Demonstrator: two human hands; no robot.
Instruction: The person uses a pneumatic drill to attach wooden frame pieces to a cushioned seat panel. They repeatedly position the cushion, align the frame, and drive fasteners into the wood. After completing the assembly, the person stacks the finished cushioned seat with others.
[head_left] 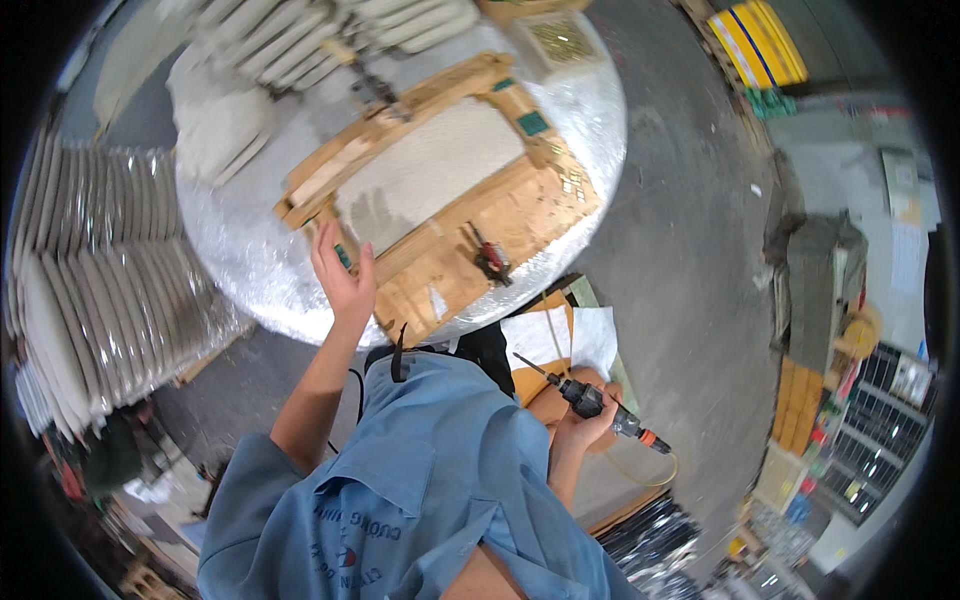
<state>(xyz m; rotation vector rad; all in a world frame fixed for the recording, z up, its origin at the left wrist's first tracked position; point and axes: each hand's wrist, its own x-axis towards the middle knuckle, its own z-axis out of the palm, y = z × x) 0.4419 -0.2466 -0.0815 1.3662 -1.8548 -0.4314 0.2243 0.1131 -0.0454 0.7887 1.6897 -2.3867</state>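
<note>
My right hand (pixel 584 428) grips a black air screwdriver (pixel 582 397) with an orange end. Its long bit points left, away from the round table, and a thin yellowish hose trails from its back end. My left hand (pixel 344 284) has its fingers stretched out at the left end of a wooden jig (pixel 460 238), beside a small green pad. Inside the jig lies a cream padded panel (pixel 430 165). One toggle clamp (pixel 376 92) sits at the jig's far side, and another with a red handle (pixel 489 257) at its near side. Small brass-coloured pieces (pixel 571 183) lie on its right end.
The round table (pixel 235 235) is wrapped in clear film. At its far side are stacked cream panels (pixel 265 45) and a box of brass-coloured fasteners (pixel 558 45). More wrapped panels (pixel 100 270) stand at the left. Yellow stacked material (pixel 757 45) stands at the far right.
</note>
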